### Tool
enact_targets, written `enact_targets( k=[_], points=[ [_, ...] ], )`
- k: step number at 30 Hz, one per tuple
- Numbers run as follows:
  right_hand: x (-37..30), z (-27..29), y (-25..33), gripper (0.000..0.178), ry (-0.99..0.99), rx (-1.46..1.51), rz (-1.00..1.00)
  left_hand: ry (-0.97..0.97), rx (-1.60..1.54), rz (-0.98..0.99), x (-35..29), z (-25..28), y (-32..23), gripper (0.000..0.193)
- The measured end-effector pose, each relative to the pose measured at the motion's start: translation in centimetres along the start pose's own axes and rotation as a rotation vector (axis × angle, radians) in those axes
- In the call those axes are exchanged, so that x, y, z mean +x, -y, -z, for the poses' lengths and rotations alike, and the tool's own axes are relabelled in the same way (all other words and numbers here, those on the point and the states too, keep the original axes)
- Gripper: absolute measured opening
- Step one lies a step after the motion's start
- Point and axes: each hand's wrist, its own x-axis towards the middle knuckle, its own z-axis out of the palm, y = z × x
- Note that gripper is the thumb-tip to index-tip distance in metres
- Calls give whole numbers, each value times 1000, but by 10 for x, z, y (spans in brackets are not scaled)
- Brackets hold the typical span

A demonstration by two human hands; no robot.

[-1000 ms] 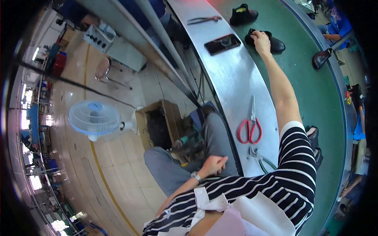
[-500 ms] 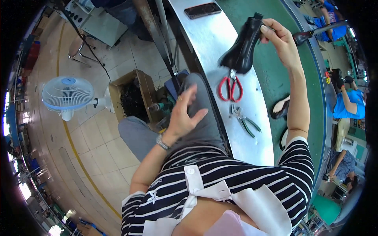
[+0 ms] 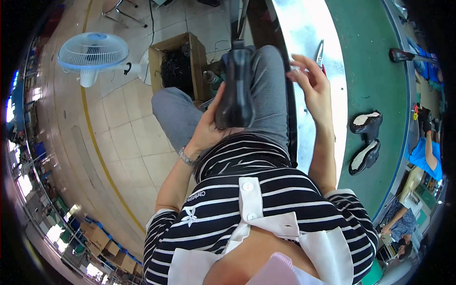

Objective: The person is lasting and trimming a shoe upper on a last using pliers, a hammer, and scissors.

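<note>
- At 10 o'clock, a pedestal fan (image 3: 93, 51) with a blue-rimmed cage stands over the tiled floor (image 3: 116, 135).
- At 11 o'clock, a cardboard box (image 3: 198, 64) holds a tangle of black scraps (image 3: 176, 70).
- Near the centre, the left hand (image 3: 207, 134) supports a black shoe (image 3: 235, 90) from below, its fingers gripping it and the thumb along its left side.
- The black shoe is at 12 o'clock, above the lap, broad end toward the body; blur leaves it unclear whether upper or sole faces up.
- At 2 o'clock, the right hand (image 3: 312, 90) is apart from the black shoe, over the metal tabletop (image 3: 338, 102), fingers open and loosely bent.
- Just beyond, red-handled scissors (image 3: 320, 49) lie partly hidden behind the right hand.
- At 3 o'clock, two pale-lined shoes (image 3: 373, 127) rest on the green tabletop (image 3: 368, 76).
</note>
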Motion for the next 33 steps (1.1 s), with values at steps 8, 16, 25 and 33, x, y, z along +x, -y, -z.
enact_targets(
  k=[8, 16, 25, 33],
  points=[
    [-129, 99, -125, 71, -229, -1195, -120, -365, 196, 244, -61, 79, 5, 56],
    [-139, 97, -119, 48, -166, -752, -419, -358, 15, 468, -30, 66, -12, 53],
    [-76, -10, 6, 50, 315, -79, -483, -374, 247, 403, 18, 53, -10, 68],
    [-2, -82, 61, 61, 669, 202, -557, -468, 309, 11, 50, 59, 3, 82]
  ],
)
